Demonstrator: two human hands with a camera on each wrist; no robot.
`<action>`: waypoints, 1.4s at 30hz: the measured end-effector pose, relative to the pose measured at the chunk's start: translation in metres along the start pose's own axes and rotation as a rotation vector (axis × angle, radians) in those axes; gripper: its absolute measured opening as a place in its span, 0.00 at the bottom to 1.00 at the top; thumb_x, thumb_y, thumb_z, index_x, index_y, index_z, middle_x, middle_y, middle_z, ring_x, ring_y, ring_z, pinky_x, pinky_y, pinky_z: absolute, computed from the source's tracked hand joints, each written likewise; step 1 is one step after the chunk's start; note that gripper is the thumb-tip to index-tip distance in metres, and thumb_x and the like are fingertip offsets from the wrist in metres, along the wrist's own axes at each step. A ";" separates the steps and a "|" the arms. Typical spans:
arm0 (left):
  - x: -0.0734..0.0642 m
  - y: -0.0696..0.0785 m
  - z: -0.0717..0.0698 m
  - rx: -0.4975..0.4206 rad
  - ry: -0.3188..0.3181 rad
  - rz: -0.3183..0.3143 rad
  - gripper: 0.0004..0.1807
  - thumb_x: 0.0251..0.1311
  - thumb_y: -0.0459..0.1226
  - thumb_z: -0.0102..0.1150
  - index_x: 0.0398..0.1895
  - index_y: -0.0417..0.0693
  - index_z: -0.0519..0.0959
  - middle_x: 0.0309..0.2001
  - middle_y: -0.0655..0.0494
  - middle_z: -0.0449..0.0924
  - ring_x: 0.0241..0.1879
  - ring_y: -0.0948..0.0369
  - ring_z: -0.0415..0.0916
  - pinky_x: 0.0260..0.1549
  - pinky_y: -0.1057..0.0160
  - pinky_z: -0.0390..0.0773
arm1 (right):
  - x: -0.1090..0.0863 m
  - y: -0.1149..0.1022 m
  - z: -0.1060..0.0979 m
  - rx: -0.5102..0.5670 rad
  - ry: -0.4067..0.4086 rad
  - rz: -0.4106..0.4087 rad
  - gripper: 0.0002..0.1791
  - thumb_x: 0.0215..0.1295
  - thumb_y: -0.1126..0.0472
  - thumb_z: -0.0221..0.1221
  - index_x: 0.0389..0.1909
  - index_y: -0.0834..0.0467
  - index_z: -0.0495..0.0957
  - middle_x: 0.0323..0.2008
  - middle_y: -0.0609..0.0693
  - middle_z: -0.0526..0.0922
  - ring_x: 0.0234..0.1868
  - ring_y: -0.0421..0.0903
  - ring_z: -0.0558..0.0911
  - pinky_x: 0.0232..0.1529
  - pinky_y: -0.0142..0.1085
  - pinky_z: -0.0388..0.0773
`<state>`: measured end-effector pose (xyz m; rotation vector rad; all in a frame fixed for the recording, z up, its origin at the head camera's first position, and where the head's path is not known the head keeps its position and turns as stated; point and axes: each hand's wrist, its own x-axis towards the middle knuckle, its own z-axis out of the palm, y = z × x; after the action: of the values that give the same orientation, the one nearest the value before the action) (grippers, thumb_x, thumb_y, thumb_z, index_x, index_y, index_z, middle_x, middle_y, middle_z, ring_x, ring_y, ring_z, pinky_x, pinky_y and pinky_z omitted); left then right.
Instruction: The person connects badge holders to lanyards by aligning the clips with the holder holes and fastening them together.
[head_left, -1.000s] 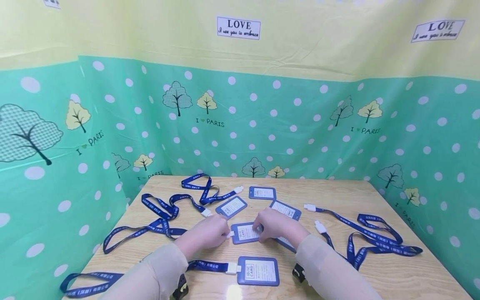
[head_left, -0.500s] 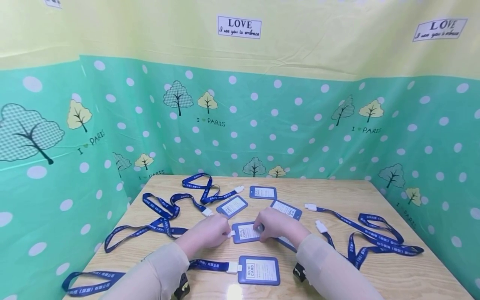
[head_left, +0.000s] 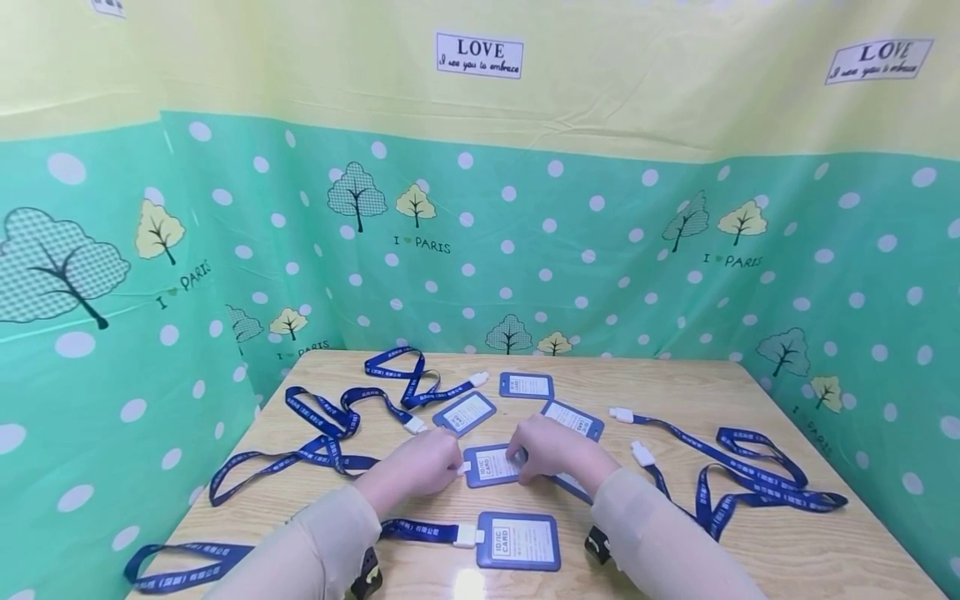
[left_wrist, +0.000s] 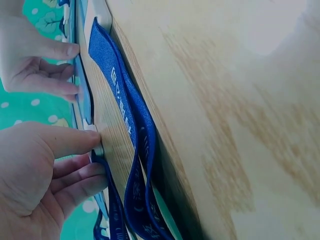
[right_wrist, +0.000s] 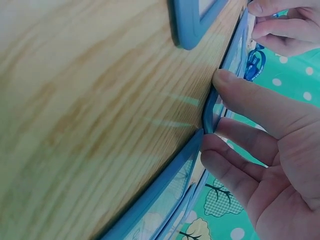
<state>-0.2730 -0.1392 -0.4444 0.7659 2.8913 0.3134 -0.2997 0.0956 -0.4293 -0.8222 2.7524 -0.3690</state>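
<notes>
On the pale wooden table (head_left: 660, 383) lies a rectangular blue plastic card holder (head_left: 489, 465). The left hand (head_left: 426, 463) pinches its white plastic clip (head_left: 463, 468); the right hand (head_left: 551, 450) grips its opposite end

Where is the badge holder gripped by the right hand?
In the head view, the gripped badge holder sits low centre, between the left hand, pinching the white clip at its left end, and the right hand, beyond the nearest badge holder.
</notes>
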 end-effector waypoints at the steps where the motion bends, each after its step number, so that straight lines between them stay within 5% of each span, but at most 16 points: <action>1: 0.000 0.000 0.000 0.003 0.003 -0.001 0.06 0.62 0.35 0.68 0.28 0.55 0.88 0.30 0.65 0.78 0.29 0.67 0.72 0.38 0.64 0.80 | 0.000 0.000 0.000 -0.003 0.002 0.002 0.19 0.48 0.58 0.79 0.43 0.47 0.90 0.44 0.44 0.87 0.40 0.39 0.81 0.49 0.39 0.82; 22: -0.004 0.007 0.006 -0.041 0.078 -0.027 0.18 0.58 0.33 0.69 0.13 0.57 0.77 0.21 0.65 0.72 0.22 0.66 0.68 0.26 0.67 0.72 | 0.001 -0.005 0.001 -0.002 0.006 0.047 0.18 0.48 0.56 0.80 0.42 0.46 0.90 0.43 0.43 0.87 0.44 0.42 0.83 0.51 0.41 0.82; 32: -0.007 0.012 0.007 -0.050 0.077 -0.081 0.13 0.59 0.34 0.68 0.18 0.53 0.82 0.18 0.64 0.72 0.18 0.65 0.68 0.21 0.67 0.70 | 0.000 -0.007 0.002 -0.012 0.013 0.052 0.18 0.48 0.56 0.79 0.42 0.47 0.90 0.44 0.44 0.87 0.43 0.42 0.83 0.50 0.41 0.82; 42: -0.007 0.007 0.005 -0.072 0.054 -0.072 0.04 0.60 0.34 0.69 0.29 0.52 0.87 0.28 0.65 0.79 0.26 0.66 0.72 0.31 0.65 0.77 | -0.001 -0.004 0.003 -0.023 0.007 0.026 0.18 0.49 0.56 0.79 0.43 0.47 0.90 0.43 0.43 0.88 0.41 0.40 0.84 0.47 0.38 0.83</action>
<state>-0.2627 -0.1354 -0.4472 0.6494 2.9316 0.4338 -0.2957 0.0920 -0.4305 -0.7913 2.7763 -0.3371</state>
